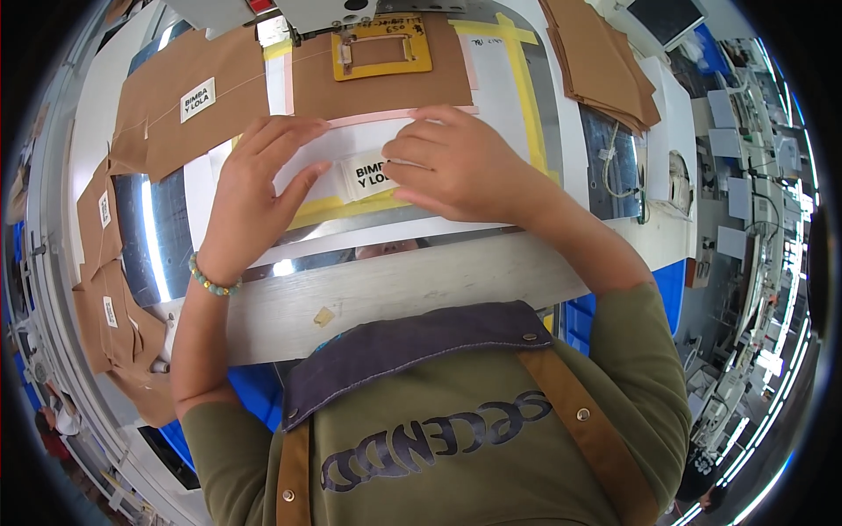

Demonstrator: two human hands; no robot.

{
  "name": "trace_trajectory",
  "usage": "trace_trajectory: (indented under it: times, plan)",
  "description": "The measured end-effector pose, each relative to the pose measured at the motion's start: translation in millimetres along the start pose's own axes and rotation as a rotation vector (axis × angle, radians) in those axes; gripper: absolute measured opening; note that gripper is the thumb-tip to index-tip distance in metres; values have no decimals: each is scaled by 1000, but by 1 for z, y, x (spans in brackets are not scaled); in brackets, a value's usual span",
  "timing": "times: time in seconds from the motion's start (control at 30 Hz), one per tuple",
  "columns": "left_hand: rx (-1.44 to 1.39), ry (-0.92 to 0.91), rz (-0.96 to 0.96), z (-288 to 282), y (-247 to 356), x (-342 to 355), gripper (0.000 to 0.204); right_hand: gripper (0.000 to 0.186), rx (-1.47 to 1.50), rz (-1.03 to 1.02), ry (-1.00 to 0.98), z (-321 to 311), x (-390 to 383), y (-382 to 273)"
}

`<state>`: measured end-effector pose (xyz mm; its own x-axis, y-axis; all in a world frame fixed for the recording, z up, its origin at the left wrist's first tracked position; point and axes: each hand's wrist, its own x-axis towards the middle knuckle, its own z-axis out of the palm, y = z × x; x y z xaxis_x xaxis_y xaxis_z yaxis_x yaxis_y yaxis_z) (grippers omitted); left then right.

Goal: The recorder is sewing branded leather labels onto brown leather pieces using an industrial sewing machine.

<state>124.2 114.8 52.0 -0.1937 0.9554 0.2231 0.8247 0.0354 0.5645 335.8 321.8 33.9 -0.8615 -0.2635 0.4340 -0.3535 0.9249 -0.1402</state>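
A brown fabric panel (307, 88) lies on the white board in front of me, its near edge along a pink strip (386, 115). On it rests a yellow template frame (425, 48) with a rectangular window. My left hand (250, 188) is open, fingertips at the pink strip's left end, thumb apart. My right hand (465, 167) reaches in from the right with fingers extended. Its forefinger is near the pink strip, and its other fingers partly cover a white printed label (361, 180). Whether they press on the label I cannot tell.
A sewing machine head (329, 13) overhangs the panel's far side. Brown pieces with white labels (197, 101) spread along the left. A stack of brown panels (601, 61) lies at the far right. Yellow tape (526, 105) edges the board; a cord (610, 167) lies farther right.
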Motion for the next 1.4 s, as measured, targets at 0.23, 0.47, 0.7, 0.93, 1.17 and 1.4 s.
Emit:
trace_trajectory:
  times: [0.23, 0.47, 0.7, 0.93, 1.17, 1.4]
  plan:
    - [-131, -26, -3, 5, 6, -1, 38, 11, 126, 125, -52, 7, 1, 2]
    - [-212, -15, -22, 9, 4, 0, 32, 12, 159, 112, -26, 9, 4, 2]
    - [-199, -17, -30, 8, 3, -1, 32, 11, 168, 114, -30, 9, 7, 6]
    - [-174, 98, -29, -4, -2, 7, 30, 10, 24, 270, 162, -17, 24, 25]
    - [119, 236, 172, 5, -9, 38, 38, 9, -510, 84, 142, 5, 41, 85]
    - [383, 74, 207, 42, -21, 55, 64, 14, -475, 138, 88, 30, 37, 91]
